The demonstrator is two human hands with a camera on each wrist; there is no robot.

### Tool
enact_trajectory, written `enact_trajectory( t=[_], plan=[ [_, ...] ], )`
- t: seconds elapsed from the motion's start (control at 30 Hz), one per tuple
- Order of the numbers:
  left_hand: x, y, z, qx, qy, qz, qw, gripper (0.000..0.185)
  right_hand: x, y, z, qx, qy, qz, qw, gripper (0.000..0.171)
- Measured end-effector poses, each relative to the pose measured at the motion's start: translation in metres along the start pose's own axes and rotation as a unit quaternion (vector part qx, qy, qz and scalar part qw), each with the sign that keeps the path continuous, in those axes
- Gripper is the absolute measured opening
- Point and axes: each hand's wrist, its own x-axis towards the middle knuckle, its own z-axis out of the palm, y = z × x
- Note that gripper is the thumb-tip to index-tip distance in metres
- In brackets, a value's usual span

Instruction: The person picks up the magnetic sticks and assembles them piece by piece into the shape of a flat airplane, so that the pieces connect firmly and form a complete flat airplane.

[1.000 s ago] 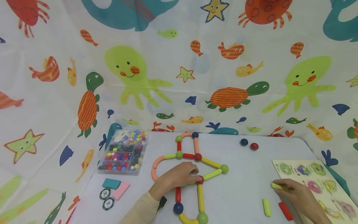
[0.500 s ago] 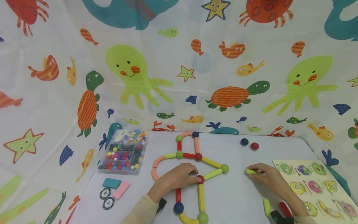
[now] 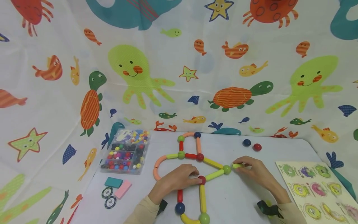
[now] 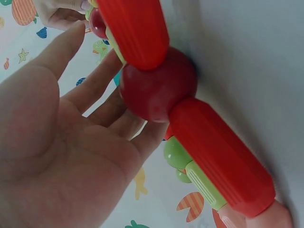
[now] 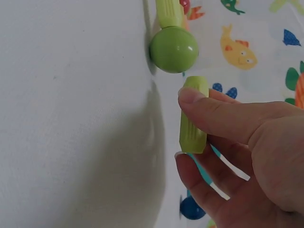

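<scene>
My right hand (image 3: 255,171) pinches a short light green magnetic stick (image 5: 194,123) between thumb and fingers. The stick's free end points at a green ball (image 3: 227,169), with a small gap showing in the right wrist view. That ball joins a yellow stick (image 3: 213,163) and a light green stick (image 3: 215,175). My left hand (image 3: 180,177) holds a red ball (image 3: 201,179) at the joint, thumb tip at its side and fingers bent beside it. In the left wrist view, another red ball (image 4: 159,85) and a red stick (image 4: 221,156) pass close in front of the fingers.
The joined figure runs down to a blue ball (image 3: 180,208) and a green ball (image 3: 204,218). Loose blue (image 3: 247,142) and red (image 3: 257,147) balls lie behind. A bead box (image 3: 126,152), blocks and chips (image 3: 110,202) stand left; a fruit board (image 3: 316,189) lies right.
My right hand has carried the light green stick leftward from beside the fruit board to close by the green ball. The left hand has stayed at the red ball.
</scene>
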Motion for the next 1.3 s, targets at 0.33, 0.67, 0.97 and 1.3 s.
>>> enact_trajectory(
  t=[0.33, 0.67, 0.97, 1.3],
  plan=[
    [-0.0012, -0.0005, 0.0009, 0.002, 0.002, 0.005, 1.0, 0.039, 0.0028, -0.0007, 0.0041, 0.003, -0.022, 0.025, 0.999, 0.03],
    [-0.0017, -0.0002, 0.0022, 0.026, 0.003, 0.028, 0.9993, 0.035, 0.0048, 0.0014, 0.0067, -0.007, -0.02, 0.019, 1.0, 0.031],
    [-0.0025, 0.0013, 0.0022, 0.023, 0.002, 0.021, 0.9995, 0.035, 0.0046, 0.0009, 0.0087, -0.006, -0.018, 0.02, 1.0, 0.031],
    [-0.0023, -0.0013, 0.0029, 0.03, 0.007, 0.023, 0.9992, 0.036, -0.0041, 0.0026, 0.0024, -0.002, 0.006, 0.075, 0.997, 0.035]
  ],
)
